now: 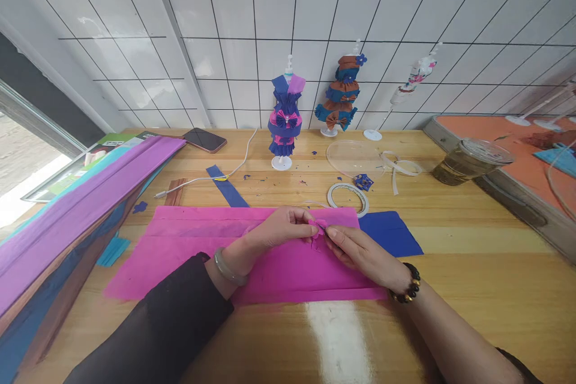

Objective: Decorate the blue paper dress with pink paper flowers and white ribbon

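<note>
Left hand (279,229) and right hand (355,250), fingers pinched shut on small pink paper fold (317,229) between fingertips (steadying pleats, probably), above pink crepe sheet (270,276) on desk (472,288).

Tape roll (348,198) lies behind paper sheet (202,252).

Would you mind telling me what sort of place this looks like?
Probably a paper-craft workbench: small mannequin stands dressed in blue and pink paper, folded crepe-paper sheets, and both hands pinching a pink paper piece.
</note>
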{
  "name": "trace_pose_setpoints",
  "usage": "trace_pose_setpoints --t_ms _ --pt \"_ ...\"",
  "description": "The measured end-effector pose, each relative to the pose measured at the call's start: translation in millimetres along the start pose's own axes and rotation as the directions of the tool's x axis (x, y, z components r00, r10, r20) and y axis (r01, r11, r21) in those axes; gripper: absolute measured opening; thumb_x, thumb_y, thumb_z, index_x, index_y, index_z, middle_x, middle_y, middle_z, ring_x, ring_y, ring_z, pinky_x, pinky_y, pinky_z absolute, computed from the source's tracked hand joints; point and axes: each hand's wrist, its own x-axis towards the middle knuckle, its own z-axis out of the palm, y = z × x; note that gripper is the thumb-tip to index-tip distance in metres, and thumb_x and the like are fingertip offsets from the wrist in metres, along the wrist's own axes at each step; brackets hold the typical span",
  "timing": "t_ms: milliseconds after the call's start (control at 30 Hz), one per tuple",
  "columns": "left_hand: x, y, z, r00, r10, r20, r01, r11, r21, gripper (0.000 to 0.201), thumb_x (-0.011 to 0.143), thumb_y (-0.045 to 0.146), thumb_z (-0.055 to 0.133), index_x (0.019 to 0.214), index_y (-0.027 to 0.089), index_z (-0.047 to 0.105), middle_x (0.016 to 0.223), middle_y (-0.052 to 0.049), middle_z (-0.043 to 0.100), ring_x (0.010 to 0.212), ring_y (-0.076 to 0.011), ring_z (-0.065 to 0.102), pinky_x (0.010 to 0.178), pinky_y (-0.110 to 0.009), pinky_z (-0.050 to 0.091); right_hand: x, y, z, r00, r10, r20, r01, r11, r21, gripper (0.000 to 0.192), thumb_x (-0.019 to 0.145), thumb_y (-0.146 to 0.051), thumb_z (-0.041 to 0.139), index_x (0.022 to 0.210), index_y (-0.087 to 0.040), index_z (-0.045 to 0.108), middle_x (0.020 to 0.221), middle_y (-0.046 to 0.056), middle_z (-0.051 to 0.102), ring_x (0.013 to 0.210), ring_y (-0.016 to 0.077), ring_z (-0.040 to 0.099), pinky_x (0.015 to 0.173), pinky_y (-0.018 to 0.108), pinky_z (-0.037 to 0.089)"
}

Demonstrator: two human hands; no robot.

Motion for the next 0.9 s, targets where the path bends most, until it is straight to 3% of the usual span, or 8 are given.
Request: trace_pose_setpoints --t_ms 900 --pt "1.3 0.2 1.2 1.000 0.004 0.014 -0.004 0.998 0.056 0.020 0.067 0.031 0.066 0.064 0.013 0.058 0.058 0.000 0.057 0.059 -0.0095 0.053 0.066 -0.026 0.042 1.0 2.3 0.8 1.000 0.018 0.003 -0.018 0.999 0.029 0.041 0.088 -0.054 0.029 0.071 -0.019 0.040 0.061 -0.004 0.033 0.054 0.0092 0.029 0.050 0.023 0.026"
